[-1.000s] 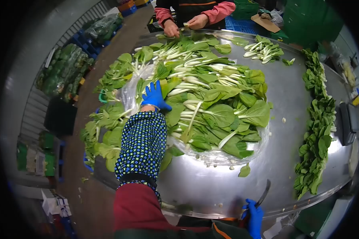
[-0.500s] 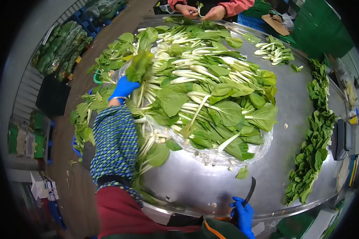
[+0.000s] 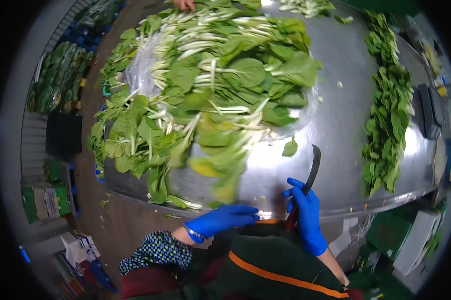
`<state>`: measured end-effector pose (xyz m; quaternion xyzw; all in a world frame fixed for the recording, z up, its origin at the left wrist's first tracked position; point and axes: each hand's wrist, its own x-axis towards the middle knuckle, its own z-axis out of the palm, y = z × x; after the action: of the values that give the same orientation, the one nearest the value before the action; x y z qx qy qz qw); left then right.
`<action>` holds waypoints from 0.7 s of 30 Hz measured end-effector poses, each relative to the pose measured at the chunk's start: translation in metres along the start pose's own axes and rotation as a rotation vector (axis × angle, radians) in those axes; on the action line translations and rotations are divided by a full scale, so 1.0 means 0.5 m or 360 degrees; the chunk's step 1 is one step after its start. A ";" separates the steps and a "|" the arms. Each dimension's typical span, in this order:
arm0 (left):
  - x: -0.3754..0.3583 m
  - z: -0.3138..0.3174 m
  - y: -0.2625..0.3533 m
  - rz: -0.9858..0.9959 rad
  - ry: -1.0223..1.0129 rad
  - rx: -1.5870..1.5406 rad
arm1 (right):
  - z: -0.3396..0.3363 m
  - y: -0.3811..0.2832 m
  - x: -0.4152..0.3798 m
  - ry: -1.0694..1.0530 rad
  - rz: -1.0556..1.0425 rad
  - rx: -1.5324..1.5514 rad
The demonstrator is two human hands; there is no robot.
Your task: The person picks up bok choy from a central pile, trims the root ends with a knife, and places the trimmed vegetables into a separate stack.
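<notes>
My left hand (image 3: 224, 221), in a blue glove, is over the table's near edge with its fingers stretched out and nothing visible in it. Just beyond it, a motion-blurred bunch of bok choy (image 3: 228, 150) with some yellowed leaves is on the steel table. My right hand (image 3: 307, 220), also gloved in blue, is closed around the handle of a knife (image 3: 313, 170). The knife's dark curved blade points up and away from me. A large pile of bok choy (image 3: 245, 72) with white stems and green leaves spreads beyond, partly on clear plastic.
Bok choy stands in a long row (image 3: 388, 125) along the right of the steel table (image 3: 335, 135), beside a dark device (image 3: 429, 112). Another person's hand (image 3: 184, 4) shows at the far edge. Loose leaves (image 3: 130, 135) hang over the left side. Green crates (image 3: 388, 230) stand at lower right.
My left hand has come back from the pile to the near edge, and a blurred bok choy bunch is now in front of it. The knife hand appears higher as the view tilted down.
</notes>
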<state>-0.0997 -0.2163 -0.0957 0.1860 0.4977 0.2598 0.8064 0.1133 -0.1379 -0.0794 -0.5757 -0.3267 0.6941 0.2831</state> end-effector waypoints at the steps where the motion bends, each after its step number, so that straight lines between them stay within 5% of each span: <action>1: -0.006 0.016 -0.003 0.0085 -0.0054 0.0175 | -0.016 0.006 -0.004 0.0009 0.0013 -0.0014; 2: -0.014 0.030 -0.004 0.0178 -0.0102 0.0345 | -0.031 0.012 -0.008 0.0006 0.0025 -0.0032; 6: -0.038 -0.008 0.104 0.0678 0.0853 0.1424 | -0.068 0.020 -0.033 0.0149 0.0060 0.0005; 8: 0.000 -0.052 0.153 0.1245 0.1359 0.2116 | -0.073 0.023 -0.043 0.0170 0.0056 0.0010; 10: 0.051 -0.060 0.196 0.1454 0.1341 0.2129 | -0.074 0.016 -0.055 0.0174 0.0065 -0.0015; 13: 0.181 -0.058 0.178 0.1448 0.1182 0.1985 | -0.073 0.014 -0.058 0.0132 0.0079 -0.0016; 15: 0.237 -0.070 0.155 0.1151 0.1172 0.2785 | -0.072 0.009 -0.060 0.0099 0.0070 -0.0070; 16: 0.230 -0.086 0.156 0.1158 0.1181 0.2793 | -0.071 0.008 -0.064 0.0085 0.0049 -0.0157; 18: 0.174 -0.114 0.192 0.0621 0.0687 0.1397 | -0.074 0.021 -0.067 0.0096 -0.0041 -0.0303; 21: 0.026 -0.144 0.246 0.0374 0.0702 0.1565 | -0.086 0.040 -0.063 0.0100 -0.0029 -0.0297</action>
<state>-0.1882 -0.1075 -0.0676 0.5362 0.6934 0.1177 0.4667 0.1609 -0.1690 -0.0811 -0.6180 -0.3861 0.6397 0.2445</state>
